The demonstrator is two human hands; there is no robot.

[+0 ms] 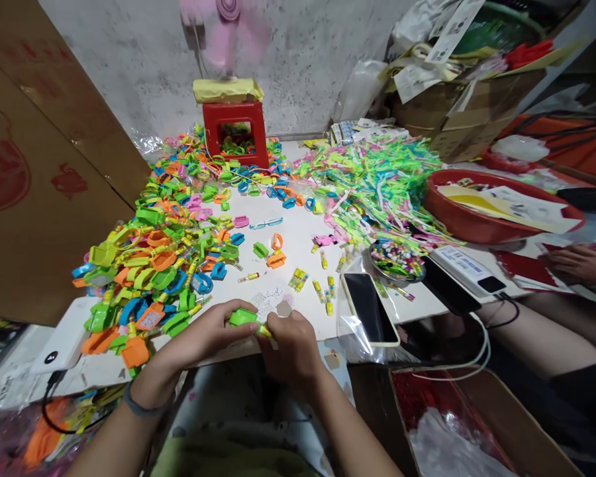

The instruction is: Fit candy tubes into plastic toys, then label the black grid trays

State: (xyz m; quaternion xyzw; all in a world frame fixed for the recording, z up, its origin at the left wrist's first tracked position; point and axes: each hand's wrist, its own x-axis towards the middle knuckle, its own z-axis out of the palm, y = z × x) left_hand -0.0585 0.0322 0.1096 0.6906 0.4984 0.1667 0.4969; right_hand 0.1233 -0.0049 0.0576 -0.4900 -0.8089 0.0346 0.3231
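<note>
Phone [371, 310] serves as my landmark from this remote seat. Left of it, I have the left hand [213, 331] pinched around a green watch-shaped plastic piece [243, 317], seemingly to steady it, while the right hand [294, 344] grips a small yellow tube [264, 330] at its end. Loose yellow tubes [318, 291] lie just left of the phone, probably for easy reach; the multicoloured heap [163, 258] sits farther left, likely leaving working room.
</note>
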